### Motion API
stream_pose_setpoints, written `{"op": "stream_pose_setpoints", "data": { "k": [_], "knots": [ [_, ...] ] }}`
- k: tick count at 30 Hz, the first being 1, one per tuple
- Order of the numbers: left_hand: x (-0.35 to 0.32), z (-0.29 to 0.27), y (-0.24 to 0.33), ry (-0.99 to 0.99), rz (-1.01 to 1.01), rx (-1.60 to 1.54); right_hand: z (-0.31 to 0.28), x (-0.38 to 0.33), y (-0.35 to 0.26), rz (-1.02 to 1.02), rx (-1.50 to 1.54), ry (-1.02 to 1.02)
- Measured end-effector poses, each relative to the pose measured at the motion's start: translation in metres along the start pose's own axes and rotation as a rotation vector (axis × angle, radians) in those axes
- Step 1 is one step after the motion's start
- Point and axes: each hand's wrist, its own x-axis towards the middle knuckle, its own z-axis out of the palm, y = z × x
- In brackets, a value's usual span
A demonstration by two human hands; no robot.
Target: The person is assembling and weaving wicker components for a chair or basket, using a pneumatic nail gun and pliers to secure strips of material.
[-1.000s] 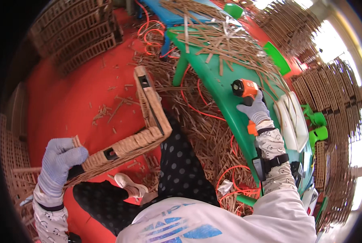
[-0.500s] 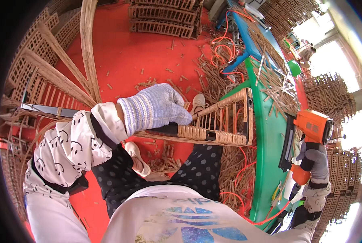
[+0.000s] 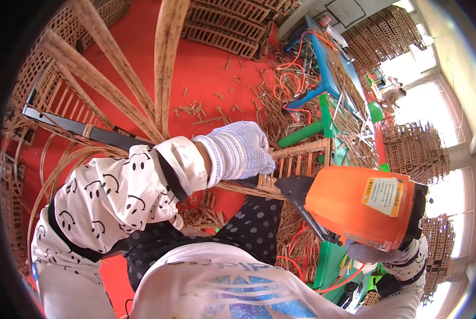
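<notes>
My left hand (image 3: 238, 151), in a striped blue-white knit glove, is closed on the dark rail of a rattan-wrapped lattice frame (image 3: 304, 146). Long brown cane strips (image 3: 169, 58) rise from the frame's left part, and a dark metal bar (image 3: 105, 135) runs along it. My right hand (image 3: 371, 252), gloved in grey, grips an orange and black nail gun (image 3: 344, 199). The gun's black nose lies over or against the wrapped rail, just right of my left hand; whether it touches cannot be made out. The gun's body hides most of my right fingers and the frame's right end.
Cane offcuts litter the red floor (image 3: 211, 80). To the right stand a green table (image 3: 328, 266) and a blue table (image 3: 318, 64) heaped with strips. An orange hose (image 3: 339, 284) trails below the gun. Stacked lattice panels (image 3: 222, 26) stand at the back; a person (image 3: 392, 98) is far right.
The nail gun has swung left from beyond the green table to the rail beside my left hand. My left hand and the frame have shifted slightly right.
</notes>
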Motion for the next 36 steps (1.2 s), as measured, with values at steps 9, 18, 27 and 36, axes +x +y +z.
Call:
{"op": "stream_pose_setpoints", "data": {
  "k": [9, 18, 27, 36],
  "knots": [
    [0.003, 0.001, -0.002, 0.025, 0.042, 0.093, -0.008, 0.020, -0.010, -0.038, 0.043, -0.087],
    [-0.002, 0.002, -0.003, 0.040, 0.061, 0.114, -0.023, 0.038, -0.021, 0.330, 0.138, -0.329],
    [-0.003, 0.000, -0.002, 0.046, 0.094, 0.146, -0.027, 0.045, -0.024, 0.424, 0.397, -0.125],
    [0.005, 0.001, -0.008, 0.060, 0.123, 0.185, -0.043, 0.080, -0.060, 0.897, 0.690, -0.083]
  ]
}}
